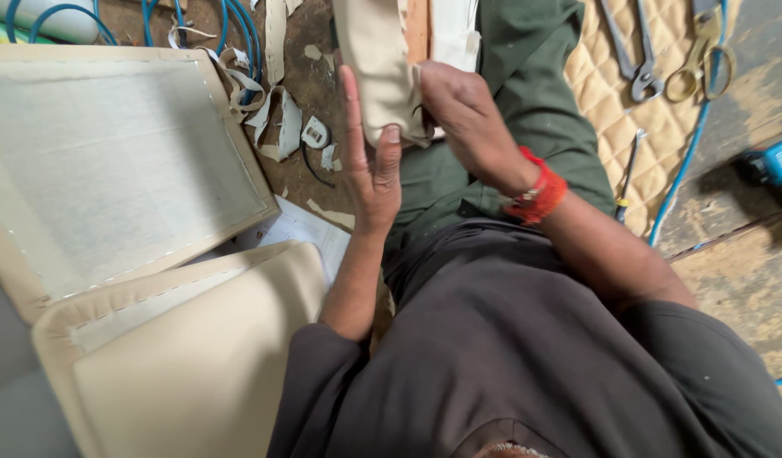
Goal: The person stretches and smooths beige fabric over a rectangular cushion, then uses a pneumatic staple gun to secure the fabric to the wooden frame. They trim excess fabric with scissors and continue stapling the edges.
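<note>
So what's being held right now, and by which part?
The right hand grips the long beige fabric-covered piece at its lower end; the left hand presses flat against it, fingers open.

Dark brown short-sleeved shirt (510, 356), green trousers (527, 76), red wrist thread (539, 191).

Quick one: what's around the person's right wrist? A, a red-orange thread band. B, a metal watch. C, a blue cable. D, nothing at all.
A: a red-orange thread band circles the wrist of the right hand, which grips the beige upholstered piece.
</note>
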